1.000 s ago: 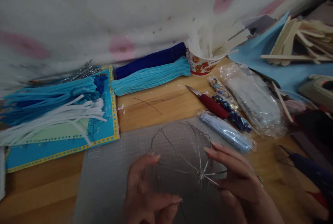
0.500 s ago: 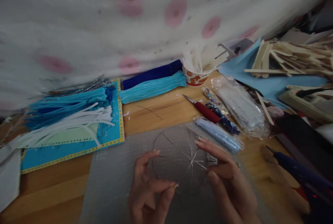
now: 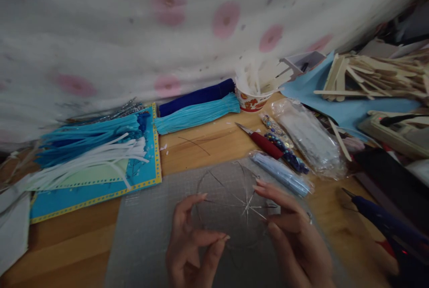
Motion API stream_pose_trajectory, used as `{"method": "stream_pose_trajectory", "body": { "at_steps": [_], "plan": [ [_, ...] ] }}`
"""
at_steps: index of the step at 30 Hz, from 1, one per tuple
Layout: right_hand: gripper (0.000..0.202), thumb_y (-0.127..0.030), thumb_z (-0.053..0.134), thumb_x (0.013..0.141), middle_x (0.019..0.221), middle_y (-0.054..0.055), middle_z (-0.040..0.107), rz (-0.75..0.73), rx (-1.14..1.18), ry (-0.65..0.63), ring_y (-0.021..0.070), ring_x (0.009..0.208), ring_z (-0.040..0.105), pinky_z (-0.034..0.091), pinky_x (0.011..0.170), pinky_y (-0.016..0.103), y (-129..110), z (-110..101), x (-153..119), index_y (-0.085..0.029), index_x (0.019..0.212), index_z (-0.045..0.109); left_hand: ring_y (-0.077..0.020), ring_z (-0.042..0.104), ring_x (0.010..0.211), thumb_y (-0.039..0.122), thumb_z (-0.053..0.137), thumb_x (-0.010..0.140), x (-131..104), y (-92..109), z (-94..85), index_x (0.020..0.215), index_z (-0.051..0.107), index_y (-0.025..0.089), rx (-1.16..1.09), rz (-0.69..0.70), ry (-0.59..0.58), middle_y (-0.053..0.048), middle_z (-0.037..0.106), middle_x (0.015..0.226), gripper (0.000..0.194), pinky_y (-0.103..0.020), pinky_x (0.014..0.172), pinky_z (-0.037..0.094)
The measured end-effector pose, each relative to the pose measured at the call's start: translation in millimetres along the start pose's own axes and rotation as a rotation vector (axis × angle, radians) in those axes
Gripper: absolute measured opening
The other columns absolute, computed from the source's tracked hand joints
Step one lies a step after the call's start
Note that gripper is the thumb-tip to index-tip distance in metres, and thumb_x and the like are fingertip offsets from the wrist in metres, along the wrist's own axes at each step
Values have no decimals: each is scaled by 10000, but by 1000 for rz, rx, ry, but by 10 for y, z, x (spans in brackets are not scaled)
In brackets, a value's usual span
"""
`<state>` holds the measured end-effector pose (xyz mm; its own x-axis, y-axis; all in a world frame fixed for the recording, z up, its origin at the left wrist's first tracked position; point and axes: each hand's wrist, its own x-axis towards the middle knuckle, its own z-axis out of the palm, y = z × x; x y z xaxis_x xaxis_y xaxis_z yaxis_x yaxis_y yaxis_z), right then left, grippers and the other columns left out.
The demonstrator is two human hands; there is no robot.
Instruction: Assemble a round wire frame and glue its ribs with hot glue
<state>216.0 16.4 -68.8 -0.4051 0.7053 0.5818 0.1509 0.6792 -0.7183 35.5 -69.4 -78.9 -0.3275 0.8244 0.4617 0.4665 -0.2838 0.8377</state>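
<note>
Between my two hands is a round wire frame (image 3: 247, 207), its thin spokes meeting at a bright centre and its ring faint against the mat. My left hand (image 3: 196, 245) pinches the frame's lower left edge between thumb and a finger, while another fingertip touches a spoke at the upper left. On the right side, my right hand (image 3: 295, 234) grips the frame with thumb and fingers near the spoke ends. Both hands are over a grey translucent cutting mat (image 3: 144, 225). The far side of the ring is hard to make out.
Pipe cleaners (image 3: 94, 145) lie on a blue card at left. Behind are turquoise bundles (image 3: 197, 114) and a paper cup (image 3: 253, 100). A red-handled craft knife (image 3: 264, 144), bagged packets (image 3: 311, 140), a blue glue gun (image 3: 382, 221) and wooden sticks (image 3: 378, 73) are at right.
My hands and the wire frame keep nearly the same pose. The view has shifted very slightly, and the frame's spokes look a little sharper.
</note>
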Motion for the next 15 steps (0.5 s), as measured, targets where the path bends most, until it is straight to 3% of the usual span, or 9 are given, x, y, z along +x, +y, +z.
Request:
{"method": "stream_pose_trajectory", "body": {
  "at_steps": [15],
  "plan": [
    [263,12,467,823,1308,61,567,-20,-12,5,216,1312,497,433,1105,415,4,2,21,-195,966,544,-229,528,1266,143,663,857,17,13,-7,803,722,228,6,-5,-10,-58,576,1320,117,-431,1092,435]
  ]
}}
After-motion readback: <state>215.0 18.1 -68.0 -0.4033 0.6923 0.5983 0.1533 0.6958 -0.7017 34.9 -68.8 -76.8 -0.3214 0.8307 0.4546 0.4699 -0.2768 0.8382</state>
